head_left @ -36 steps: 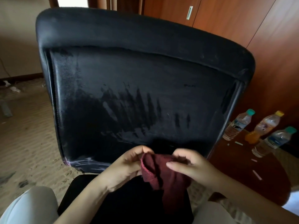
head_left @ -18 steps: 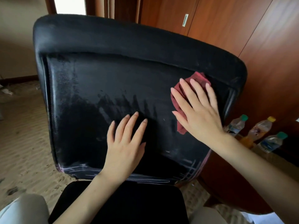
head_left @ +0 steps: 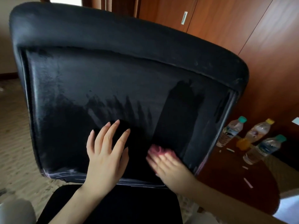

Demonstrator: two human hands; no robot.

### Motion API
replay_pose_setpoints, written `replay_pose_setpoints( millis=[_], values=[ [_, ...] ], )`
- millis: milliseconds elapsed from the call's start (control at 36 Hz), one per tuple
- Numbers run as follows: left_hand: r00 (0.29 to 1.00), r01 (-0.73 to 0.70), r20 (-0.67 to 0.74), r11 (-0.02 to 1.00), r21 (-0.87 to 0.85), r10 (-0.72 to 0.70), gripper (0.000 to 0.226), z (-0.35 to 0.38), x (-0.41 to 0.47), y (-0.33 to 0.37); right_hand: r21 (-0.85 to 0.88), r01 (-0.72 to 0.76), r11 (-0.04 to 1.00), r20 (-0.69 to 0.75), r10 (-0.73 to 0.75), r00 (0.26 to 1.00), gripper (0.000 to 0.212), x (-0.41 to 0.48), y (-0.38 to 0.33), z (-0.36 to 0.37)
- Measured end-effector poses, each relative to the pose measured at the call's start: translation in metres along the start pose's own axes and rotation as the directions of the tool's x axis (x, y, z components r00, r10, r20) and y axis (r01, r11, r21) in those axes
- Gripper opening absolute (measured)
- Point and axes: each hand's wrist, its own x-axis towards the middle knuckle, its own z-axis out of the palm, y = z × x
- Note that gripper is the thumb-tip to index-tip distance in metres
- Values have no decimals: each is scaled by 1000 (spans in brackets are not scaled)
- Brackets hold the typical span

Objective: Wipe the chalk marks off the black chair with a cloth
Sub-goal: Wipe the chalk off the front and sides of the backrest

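The black chair's backrest [head_left: 113, 75] fills the view, hazed with pale chalk dust. Chalk lines [head_left: 64, 172] run along its lower edge. A dark clean stripe [head_left: 178, 113] runs down the right part of the panel. My left hand [head_left: 106, 152] lies flat on the lower middle of the backrest, fingers spread, holding nothing. My right hand [head_left: 168, 165], blurred by motion, presses the dark red cloth [head_left: 156, 149] against the panel's lower right; only the cloth's top edge shows above my fingers.
Three plastic bottles [head_left: 233, 131] stand on a dark wooden table [head_left: 234, 188] at the right, with small chalk pieces [head_left: 248, 182] lying on it. Wooden wardrobe doors [head_left: 226, 29] are behind the chair. Beige carpet [head_left: 14, 135] lies at the left. The black seat [head_left: 121, 206] is below.
My right hand has swept the cloth down from the backrest's upper right to its lower right, leaving a dark clean stripe. My left hand stays flat on the panel.
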Motion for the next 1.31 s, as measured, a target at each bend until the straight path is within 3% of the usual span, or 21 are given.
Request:
replay_pose_setpoints(
  millis=[111, 222, 361, 444, 556, 778, 917, 972, 1028, 1167, 1306],
  values=[
    [1000, -2, 24, 1000, 27, 2, 45, 0, -6, -4, -24, 175, 984, 208, -166, 964, 63, -14, -13, 7],
    [999, -20, 39, 999, 48, 19, 47, 0, -7, -8, -26, 230, 973, 129, -225, 966, 57, -4, 15, -12],
    [999, -31, 34, 997, 73, 28, 48, 0, -8, -9, -58, -15, 998, -122, 8, 992, 60, 15, 94, -56],
    [999, -25, 32, 997, 75, 22, 49, 2, -9, -8, -95, -134, 986, -119, 122, 985, 61, 8, 120, -73],
    [999, -8, 31, 999, 44, 7, 49, 5, -10, 1, -107, -159, 981, -83, 150, 985, 58, -12, 90, -55],
    [976, -173, 131, 985, -14, 174, 51, 22, -22, 23, -92, 23, 995, 131, -11, 991, 48, -46, 38, -12],
    [960, -224, 158, 973, -56, 230, 51, 27, -19, 42, -70, 334, 940, 379, -285, 881, 57, -66, 21, -5],
    [956, -237, 158, 969, -72, 246, 52, 28, -16, 47, -50, 398, 916, 391, -349, 852, 57, -65, 31, -7],
    [954, -247, 157, 966, -83, 257, 53, 30, -13, 50, -70, 417, 906, 319, -376, 870, 53, -61, 50, -14],
    [949, -265, 151, 959, -104, 278, 52, 32, -4, 56, -107, 207, 973, 48, -203, 978, 49, -54, 112, -47],
    [949, -264, 152, 959, -103, 277, 51, 36, 0, 64, -108, -140, 984, -70, 133, 989, 56, -47, 173, -79]
  ],
)
